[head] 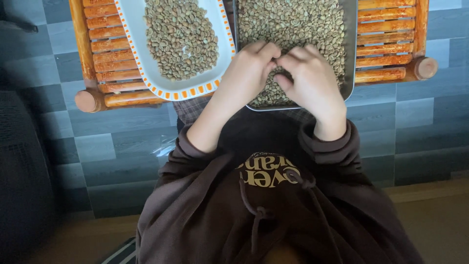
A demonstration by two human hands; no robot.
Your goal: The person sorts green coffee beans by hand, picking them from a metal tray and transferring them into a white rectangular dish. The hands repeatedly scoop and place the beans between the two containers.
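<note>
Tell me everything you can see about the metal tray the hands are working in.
The metal tray is a shallow grey pan with rounded corners, resting on an orange wooden slatted table beside a white dish. It is filled with a layer of pale greenish beans. Its near edge overhangs the table toward the person. The left hand and right hand rest on the beans, fingertips meeting. Its top runs out of frame.

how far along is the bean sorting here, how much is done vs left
Done: a heap of greenish beans already lies in the white dish with the orange-checked rim. In hand: the left hand and right hand rest together on the beans in the metal tray, fingertips meeting. Left: that tray looks thickly covered, so much apparently remains.
</note>
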